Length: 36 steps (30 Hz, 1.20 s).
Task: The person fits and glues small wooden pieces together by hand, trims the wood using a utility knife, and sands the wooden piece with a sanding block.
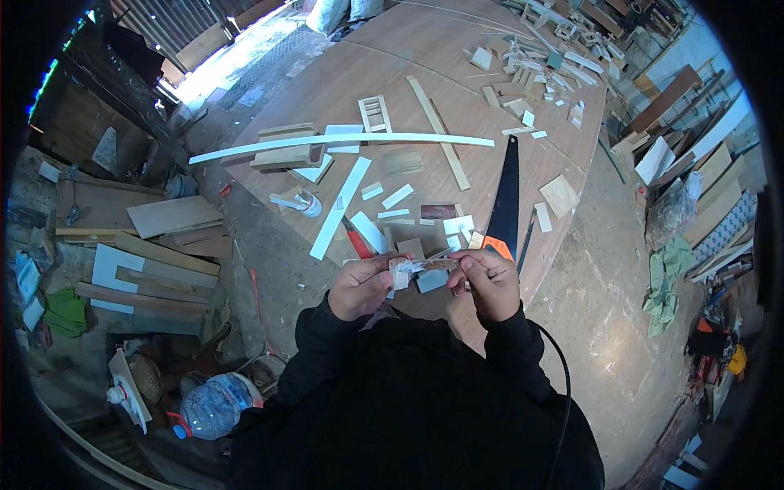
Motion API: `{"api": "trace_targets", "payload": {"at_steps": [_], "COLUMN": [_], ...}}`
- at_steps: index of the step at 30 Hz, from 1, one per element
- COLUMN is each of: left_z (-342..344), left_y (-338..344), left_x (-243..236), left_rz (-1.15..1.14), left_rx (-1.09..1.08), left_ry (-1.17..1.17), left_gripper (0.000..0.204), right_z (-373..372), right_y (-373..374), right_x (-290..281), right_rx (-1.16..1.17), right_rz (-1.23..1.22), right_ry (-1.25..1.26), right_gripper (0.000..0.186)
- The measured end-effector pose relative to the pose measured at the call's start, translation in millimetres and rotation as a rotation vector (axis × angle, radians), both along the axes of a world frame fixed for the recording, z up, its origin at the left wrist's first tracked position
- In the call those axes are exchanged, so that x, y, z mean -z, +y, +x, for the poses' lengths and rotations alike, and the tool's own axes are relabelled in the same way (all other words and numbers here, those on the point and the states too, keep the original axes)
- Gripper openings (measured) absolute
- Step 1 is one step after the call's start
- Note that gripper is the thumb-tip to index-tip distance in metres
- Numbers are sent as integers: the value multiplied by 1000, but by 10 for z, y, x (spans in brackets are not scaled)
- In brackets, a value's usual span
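Note:
At the near edge of the worktop, my left hand (pixel 358 287) pinches a small light block (pixel 399 274) smeared with something white. My right hand (pixel 487 282) holds a narrow brown stick (pixel 437 265), whose white-coated end touches that block. Beyond my hands are a black saw (pixel 505 196) with an orange handle, a red-handled tool (pixel 357 239), a white container (pixel 308 203) with a stick in it and small white offcuts (pixel 397 195).
The wooden table (pixel 539 169) carries long strips (pixel 343 204), a small ladder-like frame (pixel 375 113) and a heap of offcuts (pixel 531 73). Boards (pixel 174 216) and a large water bottle (pixel 215 406) are at the left; leaning planks (pixel 706 180) and green cloth (pixel 665 290) are at the right.

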<state>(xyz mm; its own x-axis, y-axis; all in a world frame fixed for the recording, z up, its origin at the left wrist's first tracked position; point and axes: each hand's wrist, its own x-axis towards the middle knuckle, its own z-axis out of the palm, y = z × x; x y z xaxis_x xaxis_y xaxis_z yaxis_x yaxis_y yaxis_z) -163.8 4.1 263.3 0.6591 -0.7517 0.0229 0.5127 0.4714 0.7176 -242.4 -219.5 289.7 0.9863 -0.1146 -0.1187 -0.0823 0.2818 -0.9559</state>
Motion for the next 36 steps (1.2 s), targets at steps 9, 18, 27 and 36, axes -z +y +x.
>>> {"api": "trace_targets", "payload": {"at_steps": [9,18,27,36], "left_z": [-22,-20,-25,-25], "left_y": [-14,-19,-40,-87], "left_x": [-88,-16,24,-63], "left_rz": [-12,79,-8,13], "left_rx": [-43,-10,-4,-37], "left_ry": [109,87,107,205], "left_gripper": [40,61,46,49], "right_z": [-47,-2,43,-1], "right_y": [-46,-62,-44,-73], "right_x": [-77,-66,-20,-49], "right_rx": [-115,34,-15,-106], "right_rz": [-13,-11,-60,-68], "right_ry": [-1,-4,-29,-12], "right_gripper": [26,25,25,27]}}
